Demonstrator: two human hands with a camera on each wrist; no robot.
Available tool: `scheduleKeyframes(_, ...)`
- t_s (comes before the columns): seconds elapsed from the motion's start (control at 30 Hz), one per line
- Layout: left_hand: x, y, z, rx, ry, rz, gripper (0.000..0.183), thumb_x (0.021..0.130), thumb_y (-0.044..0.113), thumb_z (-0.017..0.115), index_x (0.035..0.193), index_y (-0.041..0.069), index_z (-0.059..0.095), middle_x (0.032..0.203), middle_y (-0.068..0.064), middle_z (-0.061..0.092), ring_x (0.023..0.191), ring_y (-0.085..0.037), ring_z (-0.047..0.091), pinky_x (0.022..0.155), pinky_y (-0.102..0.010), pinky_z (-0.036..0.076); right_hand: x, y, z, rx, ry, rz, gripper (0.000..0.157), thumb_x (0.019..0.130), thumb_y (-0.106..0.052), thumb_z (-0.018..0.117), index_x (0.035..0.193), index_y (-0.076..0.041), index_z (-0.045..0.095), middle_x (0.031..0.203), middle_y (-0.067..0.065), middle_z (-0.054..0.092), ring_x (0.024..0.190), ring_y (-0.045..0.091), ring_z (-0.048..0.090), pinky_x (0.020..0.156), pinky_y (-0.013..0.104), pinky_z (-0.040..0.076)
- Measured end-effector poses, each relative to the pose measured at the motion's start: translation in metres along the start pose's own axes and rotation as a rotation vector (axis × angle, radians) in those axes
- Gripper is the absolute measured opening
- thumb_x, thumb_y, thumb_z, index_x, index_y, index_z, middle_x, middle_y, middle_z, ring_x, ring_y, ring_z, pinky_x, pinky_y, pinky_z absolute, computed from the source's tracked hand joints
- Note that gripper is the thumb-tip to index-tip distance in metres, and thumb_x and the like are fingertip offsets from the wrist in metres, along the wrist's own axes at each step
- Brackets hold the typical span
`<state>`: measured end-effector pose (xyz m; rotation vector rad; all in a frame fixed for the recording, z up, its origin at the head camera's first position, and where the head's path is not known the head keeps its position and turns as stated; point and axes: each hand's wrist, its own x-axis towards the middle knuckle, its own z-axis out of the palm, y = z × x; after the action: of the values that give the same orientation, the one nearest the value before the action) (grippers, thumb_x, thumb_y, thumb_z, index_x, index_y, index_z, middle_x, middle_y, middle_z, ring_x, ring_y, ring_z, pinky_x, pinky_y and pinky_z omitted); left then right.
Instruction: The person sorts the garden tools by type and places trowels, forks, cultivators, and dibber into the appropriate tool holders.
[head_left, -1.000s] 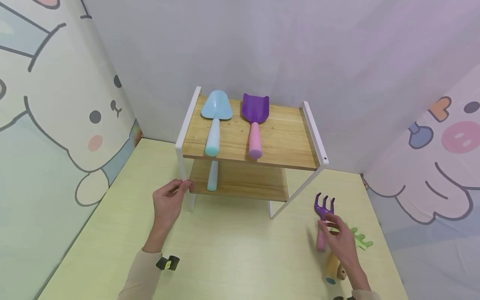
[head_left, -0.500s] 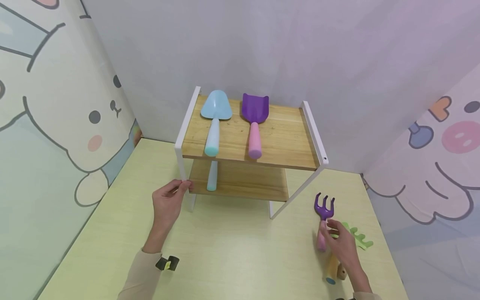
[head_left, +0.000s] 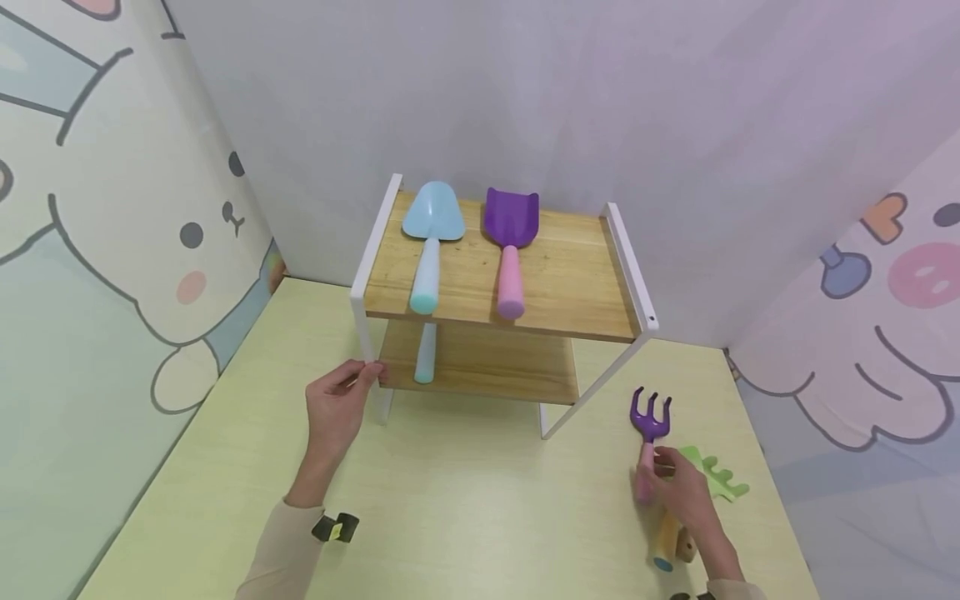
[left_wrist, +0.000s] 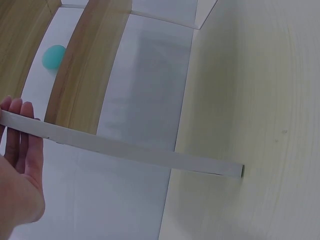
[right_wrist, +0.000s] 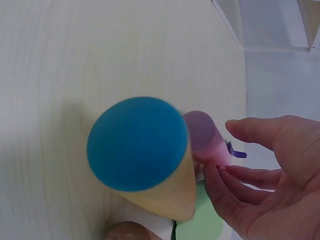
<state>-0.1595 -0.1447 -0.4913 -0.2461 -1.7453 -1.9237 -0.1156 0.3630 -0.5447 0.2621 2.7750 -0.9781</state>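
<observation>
My left hand point(head_left: 337, 408) pinches the white front leg of a two-tier wooden shelf point(head_left: 577, 283). In the left wrist view, fingers point(left_wrist: 34, 155) show behind that white leg point(left_wrist: 125, 150). At the right, a purple hand fork point(head_left: 649, 423) with a pink handle lies on the table. My right hand point(head_left: 682, 492) is at this handle, thumb and fingers on either side of it. The right wrist view shows the fingertips against the pink handle point(right_wrist: 215, 147), with a gap between handle and thumb. A light-blue trowel point(head_left: 433, 215) and a purple shovel point(head_left: 512, 218) lie on the top board.
A green rake point(head_left: 723, 479) lies beside the right hand, partly hidden. Next to it are a wooden handle point(head_left: 666, 546) with a blue end and a brown wooden end point(head_left: 686, 546). Another pale-blue handle point(head_left: 425, 354) rests on the lower board. A curtain hangs behind.
My right hand has moved down along the fork's pink handle, and its thumb and fingers have drawn closer around it. The left hand and the shelf have stayed where they were.
</observation>
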Motion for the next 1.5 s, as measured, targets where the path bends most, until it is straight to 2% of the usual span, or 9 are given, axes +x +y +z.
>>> scheduleKeyframes(0.3, -0.001, 0.002, -0.001, 0.049, -0.004, -0.017, 0.009, 0.094, -0.01, 0.068, 0.09, -0.017, 0.07, 0.085, 0.003, 0.077, 0.079, -0.007, 0.073, 0.08, -0.019, 0.057, 0.005, 0.006, -0.001, -0.022, -0.007, 0.0, 0.062, 0.094, -0.012, 0.072, 0.14, 0.017, 0.042, 0.125, 0.04, 0.06, 0.11, 0.051, 0.065, 0.087, 0.052, 0.058)
scheduleKeyframes(0.43, 0.0, 0.001, -0.001, 0.033, -0.003, -0.012, 0.008, 0.094, -0.011, 0.067, 0.09, -0.017, 0.07, 0.085, -0.004, 0.077, 0.078, -0.008, 0.073, 0.079, -0.019, 0.057, 0.005, 0.006, -0.003, -0.016, -0.009, 0.013, 0.061, 0.093, -0.016, 0.074, 0.137, 0.016, 0.047, 0.125, 0.038, 0.061, 0.11, 0.05, 0.065, 0.085, 0.051, 0.059)
scheduleKeyframes(0.63, -0.001, 0.001, -0.001, 0.044, -0.012, 0.001, 0.01, 0.095, -0.009, 0.068, 0.091, -0.017, 0.071, 0.085, -0.004, 0.077, 0.078, -0.008, 0.073, 0.078, -0.02, 0.057, 0.003, 0.007, -0.007, 0.01, -0.038, 0.039, 0.06, 0.096, -0.025, 0.073, 0.137, 0.013, 0.052, 0.128, 0.034, 0.062, 0.115, 0.049, 0.063, 0.091, 0.055, 0.056)
scheduleKeyframes(0.73, -0.001, 0.002, -0.002, 0.059, -0.009, 0.0, 0.009, 0.095, -0.009, 0.068, 0.091, -0.016, 0.071, 0.086, -0.004, 0.077, 0.079, -0.007, 0.073, 0.079, -0.019, 0.057, 0.002, 0.008, -0.008, 0.057, -0.059, 0.065, 0.061, 0.098, -0.027, 0.071, 0.139, 0.013, 0.05, 0.129, 0.036, 0.061, 0.113, 0.047, 0.065, 0.094, 0.054, 0.055)
scheduleKeyframes(0.9, -0.001, 0.001, -0.001, 0.05, 0.005, -0.006, 0.006, 0.093, -0.013, 0.067, 0.09, -0.016, 0.072, 0.085, -0.012, 0.076, 0.078, -0.009, 0.073, 0.078, -0.018, 0.056, 0.0, 0.013, -0.007, 0.22, -0.091, 0.123, 0.065, 0.099, -0.026, 0.071, 0.142, 0.016, 0.046, 0.131, 0.038, 0.059, 0.096, 0.03, 0.073, 0.083, 0.037, 0.061)
scheduleKeyframes(1.0, -0.001, 0.002, 0.0, 0.039, 0.01, -0.008, 0.006, 0.093, -0.014, 0.067, 0.09, -0.016, 0.072, 0.084, -0.014, 0.076, 0.077, -0.009, 0.073, 0.078, -0.018, 0.056, -0.003, 0.016, -0.007, 0.285, -0.101, 0.149, 0.068, 0.099, -0.027, 0.072, 0.145, 0.014, 0.044, 0.134, 0.036, 0.058, 0.095, 0.025, 0.073, 0.08, 0.031, 0.06)
scheduleKeyframes(1.27, -0.001, 0.0, 0.0, 0.015, 0.001, 0.01, 0.005, 0.092, -0.017, 0.066, 0.09, -0.018, 0.07, 0.085, -0.016, 0.076, 0.077, -0.009, 0.073, 0.078, -0.017, 0.056, -0.014, 0.017, -0.009, 0.314, -0.095, 0.139, 0.069, 0.098, -0.025, 0.073, 0.148, 0.011, 0.042, 0.139, 0.037, 0.053, 0.095, 0.026, 0.075, 0.084, 0.034, 0.06)
scheduleKeyframes(1.5, 0.0, 0.002, 0.0, 0.024, 0.003, -0.016, 0.007, 0.093, -0.012, 0.067, 0.09, -0.017, 0.071, 0.085, -0.005, 0.077, 0.078, -0.009, 0.073, 0.079, -0.021, 0.058, -0.022, 0.013, -0.01, 0.376, -0.089, 0.103, 0.069, 0.096, -0.017, 0.075, 0.148, 0.012, 0.04, 0.137, 0.038, 0.054, 0.098, 0.028, 0.074, 0.081, 0.034, 0.061)
